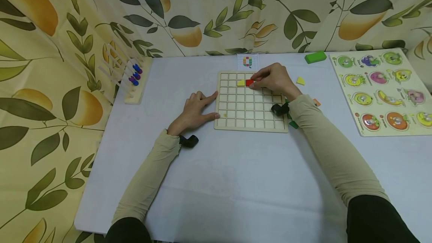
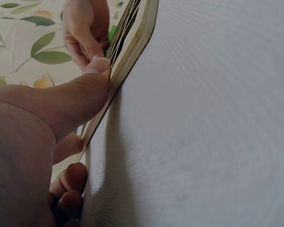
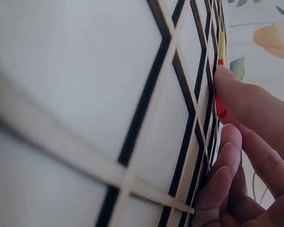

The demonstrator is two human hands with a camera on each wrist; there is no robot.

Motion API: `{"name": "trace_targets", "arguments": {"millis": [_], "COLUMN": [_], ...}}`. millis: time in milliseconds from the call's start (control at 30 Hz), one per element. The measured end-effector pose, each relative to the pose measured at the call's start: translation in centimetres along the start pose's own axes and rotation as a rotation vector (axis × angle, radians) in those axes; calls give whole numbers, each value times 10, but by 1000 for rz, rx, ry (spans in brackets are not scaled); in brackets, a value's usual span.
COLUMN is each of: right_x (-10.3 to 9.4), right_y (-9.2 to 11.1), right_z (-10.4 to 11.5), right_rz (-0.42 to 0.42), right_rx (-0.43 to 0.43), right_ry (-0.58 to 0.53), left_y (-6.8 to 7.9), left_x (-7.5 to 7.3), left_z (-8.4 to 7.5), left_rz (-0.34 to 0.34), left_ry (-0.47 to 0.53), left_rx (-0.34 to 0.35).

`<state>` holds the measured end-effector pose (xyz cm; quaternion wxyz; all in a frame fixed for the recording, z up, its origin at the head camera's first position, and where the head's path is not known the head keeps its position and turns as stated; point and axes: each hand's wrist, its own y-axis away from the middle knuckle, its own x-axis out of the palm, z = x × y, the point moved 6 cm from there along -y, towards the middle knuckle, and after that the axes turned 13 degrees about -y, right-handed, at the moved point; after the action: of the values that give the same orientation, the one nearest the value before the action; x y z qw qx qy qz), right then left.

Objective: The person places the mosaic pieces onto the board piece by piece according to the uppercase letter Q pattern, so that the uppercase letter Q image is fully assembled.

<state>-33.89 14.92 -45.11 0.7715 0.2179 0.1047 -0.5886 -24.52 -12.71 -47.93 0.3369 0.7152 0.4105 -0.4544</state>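
Observation:
A wooden grid board [image 1: 233, 117] of square cells lies flat on the white table. My right hand [image 1: 275, 81] pinches a red tile [image 1: 249, 82] between thumb and fingers in the upper part of the grid. Directly left of it sits a yellow tile [image 1: 240, 83] in a cell. In the right wrist view, the red tile [image 3: 220, 104] is partly covered by the thumb. My left hand [image 1: 194, 111] touches the board's left edge, thumb and index finger spread apart. From the left wrist, the thumb [image 2: 97, 71] rests at the board's rim [image 2: 132, 61].
A small pattern card [image 1: 248, 62] lies behind the board. To the right are a green block [image 1: 315, 57], a yellow piece [image 1: 300, 81], an orange piece [image 1: 316, 102] and a fruit puzzle board [image 1: 388, 93]. A pegged wooden stand with beads [image 1: 135, 74] stands at left.

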Motion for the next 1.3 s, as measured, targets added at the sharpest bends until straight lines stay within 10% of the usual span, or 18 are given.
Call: {"name": "trace_targets", "arguments": {"millis": [1300], "right_x": [9], "right_y": [1], "right_z": [13], "right_rz": [2], "right_rx": [-33], "right_ry": [-21], "left_y": [1], "left_x": [0], "left_z": [-1], "left_rz": [-5], "left_ry": [-17], "left_rx": [0]}}
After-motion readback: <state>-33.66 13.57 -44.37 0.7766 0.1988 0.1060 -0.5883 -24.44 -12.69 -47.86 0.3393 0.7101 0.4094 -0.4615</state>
